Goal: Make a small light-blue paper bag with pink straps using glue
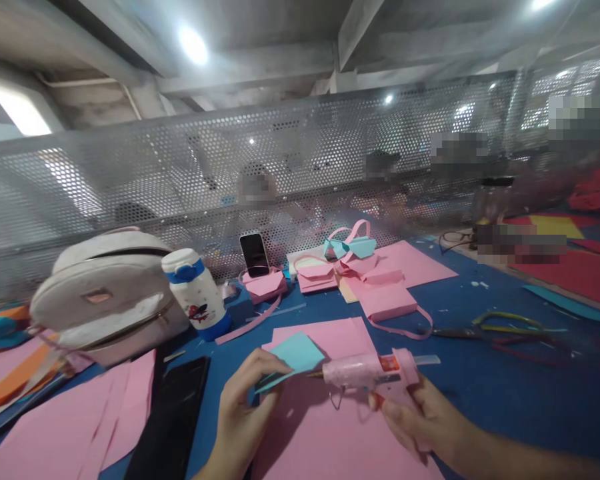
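My left hand pinches a small folded light-blue paper piece just above a pink sheet on the blue table. My right hand is wrapped round the grip of a pink glue gun, a finger on its red trigger. The gun's nozzle points left and touches the lower edge of the blue piece. A clear glue stick pokes out of the gun's back end.
A black phone lies left of my left hand. Behind it are a white bag, a white bottle with a blue band, a propped phone, pink paper bags with a blue bow, and scissors at right. A perforated metal screen backs the table.
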A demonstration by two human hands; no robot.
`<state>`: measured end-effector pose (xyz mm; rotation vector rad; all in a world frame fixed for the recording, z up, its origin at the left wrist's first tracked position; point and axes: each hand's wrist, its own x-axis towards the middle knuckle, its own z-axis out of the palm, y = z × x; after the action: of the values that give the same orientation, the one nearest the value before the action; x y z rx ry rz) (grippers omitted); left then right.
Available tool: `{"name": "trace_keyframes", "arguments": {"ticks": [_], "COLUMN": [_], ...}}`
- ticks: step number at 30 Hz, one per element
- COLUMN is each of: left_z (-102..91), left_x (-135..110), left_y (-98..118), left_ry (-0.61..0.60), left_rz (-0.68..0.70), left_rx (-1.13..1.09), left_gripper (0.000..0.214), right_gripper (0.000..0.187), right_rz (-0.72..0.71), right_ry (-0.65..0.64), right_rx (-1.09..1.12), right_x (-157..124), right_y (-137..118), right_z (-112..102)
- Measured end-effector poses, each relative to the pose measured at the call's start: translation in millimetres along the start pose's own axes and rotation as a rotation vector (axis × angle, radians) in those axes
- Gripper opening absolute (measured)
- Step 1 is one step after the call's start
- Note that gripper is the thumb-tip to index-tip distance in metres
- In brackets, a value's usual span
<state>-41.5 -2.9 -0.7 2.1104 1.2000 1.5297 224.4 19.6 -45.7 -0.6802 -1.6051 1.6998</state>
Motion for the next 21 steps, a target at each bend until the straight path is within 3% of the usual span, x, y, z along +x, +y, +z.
{"name": "trace_keyframes", "arguments": {"ticks": [8, 13, 21], "left_z": [-0.2, 0.7, -7.7], "left_x": [2, 5, 10], "left_y": [1, 3, 1], "left_ry": [0.016, 0.052, 0.187], "left_rz": [-0.027, -0.053, -0.136], "left_rx": [-0.005, 0.025, 0.025], "left_gripper": [0.025, 0.016, 0.012], "right_gripper": [0.055, 0.054, 0.055], "right_rz": [0.011, 0.008, -0.032], "right_ry": [0.030, 0.078, 0.139], "right_rx": [-0.042, -0.074, -0.184], "right_x": [3, 4, 10], "right_y": [-5, -11, -22], "right_z": [1, 2, 5]}}
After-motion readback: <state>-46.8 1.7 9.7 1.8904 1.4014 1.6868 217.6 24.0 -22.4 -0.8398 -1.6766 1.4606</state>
